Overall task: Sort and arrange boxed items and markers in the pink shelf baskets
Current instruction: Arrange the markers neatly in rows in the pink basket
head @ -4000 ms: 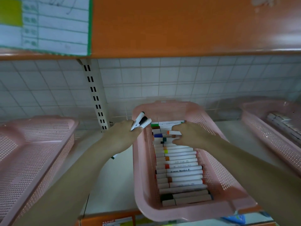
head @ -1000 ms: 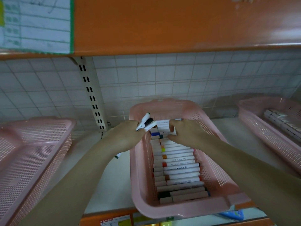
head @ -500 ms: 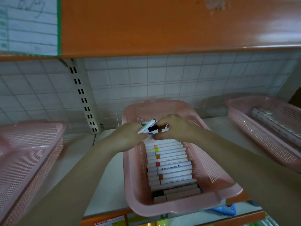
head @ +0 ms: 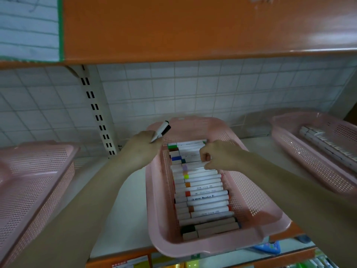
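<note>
Markers are being laid into the row of markers [head: 201, 182] filling the middle pink basket [head: 160, 190]: the right hand [head: 220, 156] is pinching one at the row's far end, the left hand [head: 142, 148], beside the basket's left wall, is gripping spare markers [head: 161, 130], so the next move is judged to be seating the pinched marker flush.

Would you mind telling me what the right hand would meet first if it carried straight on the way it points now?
Probably the row of markers: the right hand curls leftward and down just above them inside the middle basket. Contact is unclear.
</note>
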Available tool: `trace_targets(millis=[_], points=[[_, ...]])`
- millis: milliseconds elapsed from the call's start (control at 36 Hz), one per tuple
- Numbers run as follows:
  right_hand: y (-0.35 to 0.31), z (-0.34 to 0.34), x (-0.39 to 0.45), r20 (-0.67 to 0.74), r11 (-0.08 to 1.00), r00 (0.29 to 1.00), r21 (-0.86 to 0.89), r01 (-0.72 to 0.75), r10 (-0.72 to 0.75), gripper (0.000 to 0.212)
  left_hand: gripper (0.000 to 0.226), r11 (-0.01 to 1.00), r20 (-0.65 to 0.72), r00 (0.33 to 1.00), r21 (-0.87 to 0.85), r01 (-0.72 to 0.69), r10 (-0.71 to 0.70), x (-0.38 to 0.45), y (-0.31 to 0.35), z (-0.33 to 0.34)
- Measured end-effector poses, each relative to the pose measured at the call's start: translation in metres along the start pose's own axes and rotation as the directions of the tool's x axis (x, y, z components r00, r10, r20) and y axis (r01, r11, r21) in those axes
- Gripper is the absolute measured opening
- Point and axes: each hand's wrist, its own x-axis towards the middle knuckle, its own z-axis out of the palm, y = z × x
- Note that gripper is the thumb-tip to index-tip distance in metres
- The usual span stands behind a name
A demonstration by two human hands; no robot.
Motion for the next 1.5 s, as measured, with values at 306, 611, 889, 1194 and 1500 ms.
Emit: trace_targets(millis=[306,611,889,1194,1500], points=[[0.002,0.014,0.008,0.011,0.995,0.998,-0.078,-0.056,0.057,0.014,0.014,1.000,0.075,0.997,0.016,-0.020,0.019,-0.003,-0.011,0.005],[-0.006,0.011,0.008,-0.009,0.993,0.999,-0.101,-0.052,0.052,0.019,0.023,0.997,0.135,0.989,-0.038,0.066,-0.061,-0.011,0.004,0.004],[-0.032,-0.004,0.000,-0.444,0.968,0.880,0.094,0.232,-0.168,0.016,0.012,0.998,0.265,0.963,0.047,0.034,-0.046,-0.007,0.011,0.008],[-0.042,-0.006,-0.001,-0.506,0.935,0.806,0.001,0.356,-0.306,0.007,0.015,0.981,0.237,0.966,-0.136,0.139,-0.104,-0.009,0.032,0.014],[-0.022,-0.007,-0.008,-0.334,0.977,0.925,0.046,0.207,-0.180,0.022,0.019,0.993,0.067,0.991,-0.024,0.116,-0.114,-0.008,0.017,0.003]])
